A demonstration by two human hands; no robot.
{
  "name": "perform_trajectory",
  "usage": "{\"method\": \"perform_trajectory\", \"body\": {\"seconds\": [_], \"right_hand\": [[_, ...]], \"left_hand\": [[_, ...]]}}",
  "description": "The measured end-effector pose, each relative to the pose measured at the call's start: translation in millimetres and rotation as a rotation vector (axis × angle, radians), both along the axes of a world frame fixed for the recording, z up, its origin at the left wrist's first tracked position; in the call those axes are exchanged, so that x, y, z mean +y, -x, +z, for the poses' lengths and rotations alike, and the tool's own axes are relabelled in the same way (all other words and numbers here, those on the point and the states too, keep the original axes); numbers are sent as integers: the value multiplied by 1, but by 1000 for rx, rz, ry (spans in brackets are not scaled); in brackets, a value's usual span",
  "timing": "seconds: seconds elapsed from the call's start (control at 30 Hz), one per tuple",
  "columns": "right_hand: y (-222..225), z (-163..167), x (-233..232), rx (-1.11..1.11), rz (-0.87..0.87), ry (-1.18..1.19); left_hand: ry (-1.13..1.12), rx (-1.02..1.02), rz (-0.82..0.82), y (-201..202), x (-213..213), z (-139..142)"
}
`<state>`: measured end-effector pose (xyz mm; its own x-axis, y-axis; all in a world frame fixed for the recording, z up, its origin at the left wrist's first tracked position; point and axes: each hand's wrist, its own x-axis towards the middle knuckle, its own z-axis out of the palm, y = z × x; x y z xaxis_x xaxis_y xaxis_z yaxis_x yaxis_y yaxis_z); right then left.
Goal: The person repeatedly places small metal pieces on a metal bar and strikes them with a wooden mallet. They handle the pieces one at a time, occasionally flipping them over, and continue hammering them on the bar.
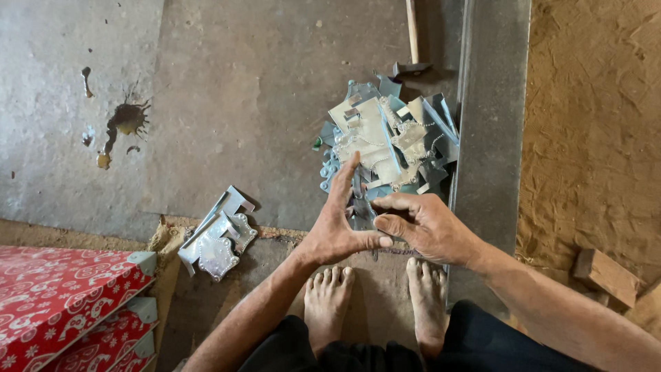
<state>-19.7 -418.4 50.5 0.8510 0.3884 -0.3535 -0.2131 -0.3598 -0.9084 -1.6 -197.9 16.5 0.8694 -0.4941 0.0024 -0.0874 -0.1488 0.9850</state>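
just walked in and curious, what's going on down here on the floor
A person squats barefoot over a pile of shiny cut metal pieces. Both hands, left hand and right hand, meet at the pile's near edge, fingering a piece. A smaller stack of embossed metal pieces lies to the left, beside red patterned boxes. A hammer rests beyond the pile.

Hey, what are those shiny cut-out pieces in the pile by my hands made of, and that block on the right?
The cut-out pieces look like thin sheet metal, bright and silvery with embossed scalloped edges, possibly tin or aluminium. The block looks like raw wood: tan, matte, rough-sawn.
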Motion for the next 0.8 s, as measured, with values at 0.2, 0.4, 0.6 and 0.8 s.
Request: {"method": "perform_trajectory", "body": {"seconds": [0.2, 0.4, 0.6, 0.8], "right_hand": [[4, -12, -5, -210, 46, -19], [-5, -56, -32, -241, -199, 48], [-33, -35, -73, -192, -492, 371], [-42, -1, -96, -683, -231, 701]], "left_hand": [[268, 393, 7, 3, 1, 17], [533, 403, 49, -2, 11, 10], [1167, 775, -27, -12, 30, -4], [101, 309, 621, -51, 32, -72]]}}
